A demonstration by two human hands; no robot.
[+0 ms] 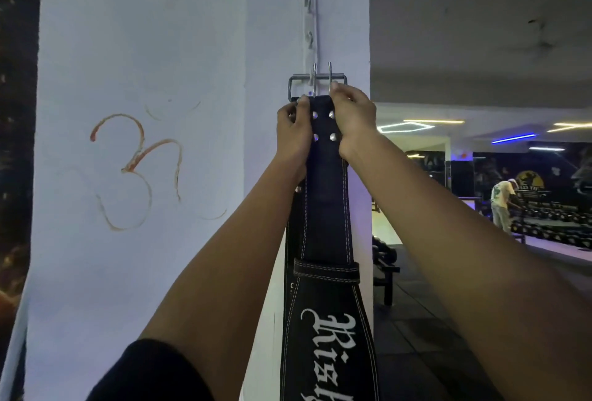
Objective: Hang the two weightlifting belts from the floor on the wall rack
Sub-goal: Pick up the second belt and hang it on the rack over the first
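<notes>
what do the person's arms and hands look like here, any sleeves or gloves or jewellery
Both hands, the left hand and the right hand, are bare: no gloves, rings, watch or wristbands visible. The forearms are uncovered up past the elbows. A black short sleeve shows on the left upper arm at the bottom edge; the right arm's sleeve is out of frame.

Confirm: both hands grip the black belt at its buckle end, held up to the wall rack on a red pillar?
Wrong on the colour. The head view shows the pillar is white. The rest stands: left hand and right hand grip the black belt at its buckle, up at the wall rack.
</notes>
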